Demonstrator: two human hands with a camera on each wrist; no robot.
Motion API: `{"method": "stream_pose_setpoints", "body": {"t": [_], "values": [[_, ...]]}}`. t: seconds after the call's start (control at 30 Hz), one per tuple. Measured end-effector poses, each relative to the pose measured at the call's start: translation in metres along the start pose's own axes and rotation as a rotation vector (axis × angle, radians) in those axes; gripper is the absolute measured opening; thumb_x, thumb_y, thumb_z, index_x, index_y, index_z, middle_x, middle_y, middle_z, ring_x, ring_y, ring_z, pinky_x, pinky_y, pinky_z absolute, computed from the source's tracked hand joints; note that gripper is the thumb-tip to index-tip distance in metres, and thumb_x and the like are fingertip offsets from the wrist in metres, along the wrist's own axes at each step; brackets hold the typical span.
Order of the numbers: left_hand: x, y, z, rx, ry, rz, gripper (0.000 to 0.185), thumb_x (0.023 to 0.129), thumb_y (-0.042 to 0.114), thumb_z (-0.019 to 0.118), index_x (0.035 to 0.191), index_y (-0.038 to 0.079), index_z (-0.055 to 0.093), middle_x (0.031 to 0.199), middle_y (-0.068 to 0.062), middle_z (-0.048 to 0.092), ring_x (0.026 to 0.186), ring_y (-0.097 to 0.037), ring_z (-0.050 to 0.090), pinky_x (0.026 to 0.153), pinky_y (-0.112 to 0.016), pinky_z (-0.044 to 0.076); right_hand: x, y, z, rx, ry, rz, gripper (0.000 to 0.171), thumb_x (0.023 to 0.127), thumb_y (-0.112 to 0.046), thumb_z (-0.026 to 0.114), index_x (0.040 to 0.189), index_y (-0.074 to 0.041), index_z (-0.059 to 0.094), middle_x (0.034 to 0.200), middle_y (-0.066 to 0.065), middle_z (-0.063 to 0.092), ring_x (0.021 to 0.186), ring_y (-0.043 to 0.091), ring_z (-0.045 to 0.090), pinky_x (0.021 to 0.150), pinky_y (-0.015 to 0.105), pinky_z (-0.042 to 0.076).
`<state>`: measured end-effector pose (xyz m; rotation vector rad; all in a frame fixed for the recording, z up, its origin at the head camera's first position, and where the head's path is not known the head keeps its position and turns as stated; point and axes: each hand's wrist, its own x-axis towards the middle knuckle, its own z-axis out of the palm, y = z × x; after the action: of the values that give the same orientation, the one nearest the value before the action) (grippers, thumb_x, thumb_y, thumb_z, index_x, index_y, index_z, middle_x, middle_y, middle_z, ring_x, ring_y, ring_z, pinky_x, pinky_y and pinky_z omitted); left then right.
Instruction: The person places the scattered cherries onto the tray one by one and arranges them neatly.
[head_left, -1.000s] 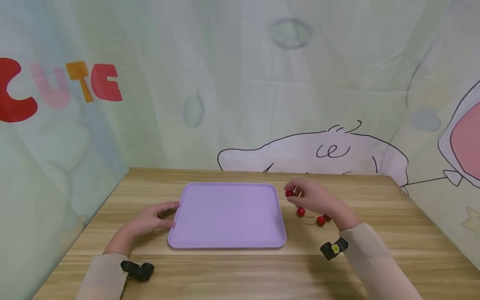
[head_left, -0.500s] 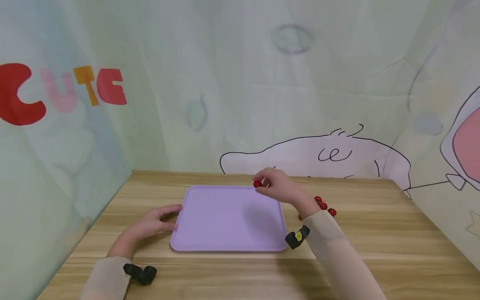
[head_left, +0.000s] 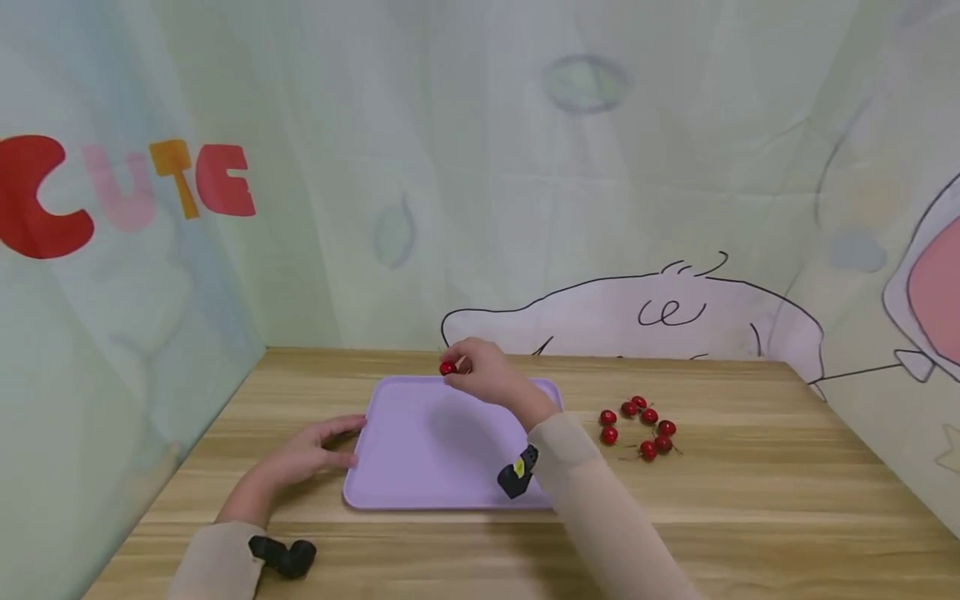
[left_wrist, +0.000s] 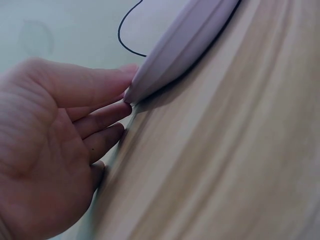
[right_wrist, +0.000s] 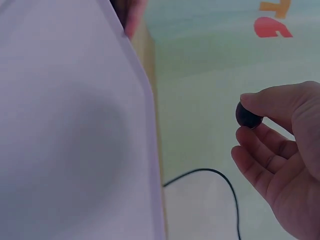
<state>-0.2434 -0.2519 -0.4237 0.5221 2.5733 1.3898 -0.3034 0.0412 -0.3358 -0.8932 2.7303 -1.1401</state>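
My right hand (head_left: 483,373) pinches a red cherry (head_left: 447,367) between thumb and fingers, held in the air above the back part of the purple tray (head_left: 405,467). In the right wrist view, the same cherry (right_wrist: 246,118) looks dark at the fingertips. Straight, spread fingers and thumb of my left hand (head_left: 303,454) touch the tray's left edge; the left wrist view has this hand (left_wrist: 55,135) at the tray rim (left_wrist: 165,65). Several more cherries (head_left: 648,451) with thin stems lie in a rough ring right of the tray. The right forearm hides the tray's right part.
The wooden tabletop (head_left: 750,500) reaches back to a pale printed curtain (head_left: 480,208). Curtains also stand along the left and right sides. Each wrist wears a small black camera; the right wrist camera (head_left: 517,473) appears over the tray.
My right hand has carried the cherry leftward from right of the tray to above its back part. The ring of cherries is now uncovered. My left hand stays at the tray's edge.
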Motion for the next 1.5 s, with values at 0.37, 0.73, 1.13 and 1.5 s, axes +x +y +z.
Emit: {"method": "stream_pose_setpoints", "body": {"t": [0.37, 0.73, 1.13, 1.5], "values": [[0.001, 0.000, 0.000, -0.003, -0.002, -0.023, 0.066, 0.083, 0.016, 0.073, 0.138, -0.005, 0.046, 0.146, -0.028, 0.040, 0.138, -0.049, 0.027, 0.110, -0.065, 0.021, 0.021, 0.000, 0.048, 0.100, 0.015, 0.050, 0.019, 0.085, -0.010, 0.071, 0.103, -0.005, 0.071, 0.096, 0.005, 0.069, 0.076, 0.009, 0.061, 0.063, 0.019, 0.049], [-0.003, 0.000, 0.003, 0.003, 0.003, -0.025, 0.067, 0.082, 0.017, 0.074, 0.139, -0.006, 0.045, 0.146, -0.028, 0.039, 0.137, -0.049, 0.027, 0.109, -0.065, 0.022, 0.028, 0.013, 0.083, 0.139, 0.030, 0.097, 0.023, 0.083, -0.003, 0.072, 0.105, 0.000, 0.070, 0.100, 0.011, 0.069, 0.081, 0.014, 0.061, 0.068, 0.018, 0.049], [-0.001, 0.002, 0.002, -0.005, 0.003, -0.031, 0.066, 0.083, 0.014, 0.073, 0.139, -0.005, 0.045, 0.147, -0.028, 0.038, 0.138, -0.049, 0.026, 0.109, -0.066, 0.022, 0.025, 0.017, 0.098, 0.118, 0.043, 0.119, 0.023, 0.081, -0.003, 0.071, 0.104, 0.000, 0.071, 0.097, 0.010, 0.069, 0.084, 0.016, 0.063, 0.068, 0.017, 0.047], [-0.002, 0.001, 0.002, -0.001, 0.003, -0.053, 0.066, 0.083, 0.017, 0.073, 0.140, -0.003, 0.045, 0.148, -0.027, 0.037, 0.139, -0.048, 0.024, 0.110, -0.066, 0.020, 0.025, 0.015, 0.106, 0.053, 0.044, 0.110, 0.019, 0.083, -0.005, 0.069, 0.102, -0.002, 0.072, 0.092, 0.007, 0.070, 0.084, 0.014, 0.063, 0.074, 0.019, 0.049]]}}
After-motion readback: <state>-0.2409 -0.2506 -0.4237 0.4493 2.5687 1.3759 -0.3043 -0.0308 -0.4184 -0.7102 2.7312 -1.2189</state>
